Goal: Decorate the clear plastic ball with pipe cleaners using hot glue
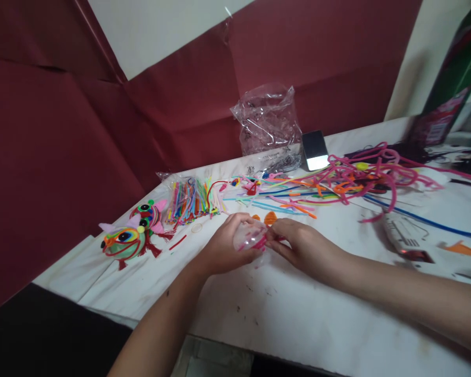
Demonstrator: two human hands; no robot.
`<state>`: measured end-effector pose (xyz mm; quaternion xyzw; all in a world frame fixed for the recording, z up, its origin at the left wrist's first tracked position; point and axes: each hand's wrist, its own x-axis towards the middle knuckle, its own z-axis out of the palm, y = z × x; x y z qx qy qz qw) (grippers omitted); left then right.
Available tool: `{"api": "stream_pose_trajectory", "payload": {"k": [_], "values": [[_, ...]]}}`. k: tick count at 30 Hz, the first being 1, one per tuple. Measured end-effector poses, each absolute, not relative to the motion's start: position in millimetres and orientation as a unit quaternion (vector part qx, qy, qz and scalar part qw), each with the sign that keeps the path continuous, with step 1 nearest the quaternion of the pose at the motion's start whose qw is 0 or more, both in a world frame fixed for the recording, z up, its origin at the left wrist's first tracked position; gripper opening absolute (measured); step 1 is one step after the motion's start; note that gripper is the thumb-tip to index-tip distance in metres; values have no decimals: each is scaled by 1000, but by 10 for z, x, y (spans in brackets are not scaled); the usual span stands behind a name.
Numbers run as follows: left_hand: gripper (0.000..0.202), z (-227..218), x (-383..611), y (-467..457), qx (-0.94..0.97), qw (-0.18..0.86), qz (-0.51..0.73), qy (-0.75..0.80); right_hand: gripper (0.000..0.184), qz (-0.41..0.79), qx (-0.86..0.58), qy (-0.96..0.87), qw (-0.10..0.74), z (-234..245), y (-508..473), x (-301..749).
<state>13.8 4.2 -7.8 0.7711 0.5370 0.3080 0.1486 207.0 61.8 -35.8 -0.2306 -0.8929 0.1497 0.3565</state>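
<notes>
Wrapped around a clear, rounded plastic piece (248, 235) is my left hand (223, 243), closed on its left side. Pink material shows along the right and lower edge of the piece. My right hand (294, 238) pinches at that right edge with thumb and fingers together; what exactly lies between its fingertips is too small to make out. Just behind the hands lie small orange fuzzy pieces (271, 218). To the left, a short red strip (178, 242) and a thin pale ring (197, 228) rest on the white table (235, 309).
Two colourful tasselled animal-face crafts (125, 243) stand at the left. Behind are a bundle of pipe cleaners (192, 199), a clear plastic bag (267, 123) and a dark box-like object (314, 149). Tangled pink pipe cleaners (380, 170) and a white-and-orange device (406, 235) lie right.
</notes>
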Motion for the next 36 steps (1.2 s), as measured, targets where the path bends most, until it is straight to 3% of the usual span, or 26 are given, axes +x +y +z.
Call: {"api": "stream_pose_trajectory", "payload": {"k": [5,9,13,19,24,36], "values": [[58,-166,79,94,793,145,336,488,10,178,-245,-885,353,-351,649,2095],[65,-236,60,160,797,124,360,470,12,135,-219,-890,375,-355,693,2116],[68,-237,96,167,773,177,348,499,13,112,-215,-892,381,-369,704,2111],[56,-206,189,132,725,209,378,537,12,120,-213,-893,378,-356,668,2097],[61,-227,150,135,706,234,394,540,7,162,-220,-884,380,-322,679,2129],[59,-261,196,118,730,184,396,525,7,162,-247,-879,375,-345,675,2106]]}}
